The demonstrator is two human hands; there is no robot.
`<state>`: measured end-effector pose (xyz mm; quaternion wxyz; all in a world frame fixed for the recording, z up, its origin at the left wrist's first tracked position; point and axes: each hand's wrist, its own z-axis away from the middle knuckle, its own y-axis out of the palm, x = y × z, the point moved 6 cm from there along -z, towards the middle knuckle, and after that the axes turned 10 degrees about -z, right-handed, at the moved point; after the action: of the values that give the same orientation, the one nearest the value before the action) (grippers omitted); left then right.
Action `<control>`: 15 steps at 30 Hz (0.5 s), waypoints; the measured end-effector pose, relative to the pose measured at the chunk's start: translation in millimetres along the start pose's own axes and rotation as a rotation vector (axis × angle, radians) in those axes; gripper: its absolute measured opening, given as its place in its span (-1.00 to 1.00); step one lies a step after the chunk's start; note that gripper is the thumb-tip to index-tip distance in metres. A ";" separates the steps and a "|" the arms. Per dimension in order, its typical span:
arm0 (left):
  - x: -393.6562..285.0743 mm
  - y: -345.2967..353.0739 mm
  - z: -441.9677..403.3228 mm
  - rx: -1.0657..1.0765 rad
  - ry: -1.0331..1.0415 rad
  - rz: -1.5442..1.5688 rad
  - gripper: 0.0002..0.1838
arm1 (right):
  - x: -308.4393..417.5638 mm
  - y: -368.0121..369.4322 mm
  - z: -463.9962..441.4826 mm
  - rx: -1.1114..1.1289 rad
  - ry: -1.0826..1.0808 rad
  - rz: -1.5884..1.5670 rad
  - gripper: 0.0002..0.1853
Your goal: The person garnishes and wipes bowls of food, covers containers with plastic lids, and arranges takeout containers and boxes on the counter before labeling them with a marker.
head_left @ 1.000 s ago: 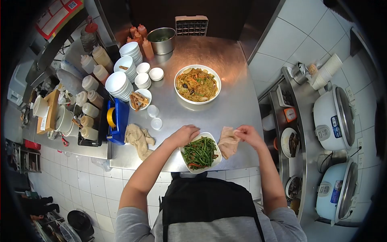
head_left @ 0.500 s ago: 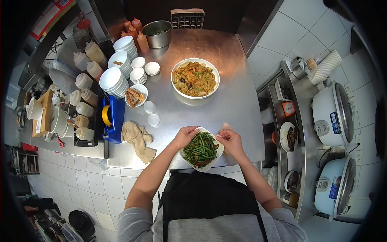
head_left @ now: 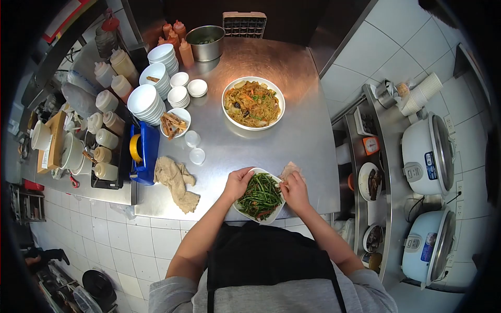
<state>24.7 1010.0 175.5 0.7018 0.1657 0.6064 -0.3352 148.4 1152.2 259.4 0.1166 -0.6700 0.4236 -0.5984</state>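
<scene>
A white plate (head_left: 255, 219) heaped with green beans (head_left: 261, 194) and bits of reddish-brown topping is at the table's front edge, close to my apron. My left hand (head_left: 238, 183) grips its upper-left rim, thumb on top. At the right rim, my right hand (head_left: 295, 192) has its fingertips pinched together; whether they hold the rim itself or something small and pale is unclear. Just beyond that hand is a crumpled pinkish napkin (head_left: 290, 169), partly covered by the fingers. Farther back stands a large white bowl (head_left: 279, 116) of stir-fried noodles (head_left: 252, 103).
To the left lie a beige cloth (head_left: 176, 183), a blue tape dispenser (head_left: 146, 156), two small clear lids (head_left: 197, 156) and stacked white bowls (head_left: 145, 103). Squeeze bottles (head_left: 107, 139) and a steel pot (head_left: 205, 47) are farther out. Rice cookers (head_left: 417, 151) stand along the right.
My right hand has moved slightly down along the plate's right rim, uncovering more of the napkin. The left hand keeps its grip, and the view has shifted slightly.
</scene>
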 end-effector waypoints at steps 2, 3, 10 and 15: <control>4.2 0.5 3.3 -0.036 -0.004 0.011 -0.76 | 1.3 -2.9 8.5 -0.071 0.014 0.013 -0.84; 1.8 -0.5 6.5 -0.070 0.006 -0.011 -0.75 | 1.6 -4.9 12.1 -0.108 0.019 0.020 -0.84; -3.0 -4.9 21.7 -0.141 0.005 -0.004 -0.73 | -49.7 -8.8 19.2 0.033 0.473 -0.423 -0.78; 2.7 -4.1 19.6 -0.175 0.018 0.022 -0.72 | -61.4 -5.2 16.7 -0.096 0.396 -0.557 -0.79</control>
<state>36.6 993.9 177.7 0.7118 0.1135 0.6377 -0.2717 170.3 1192.9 215.4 -0.1672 -0.6355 0.2667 -0.7050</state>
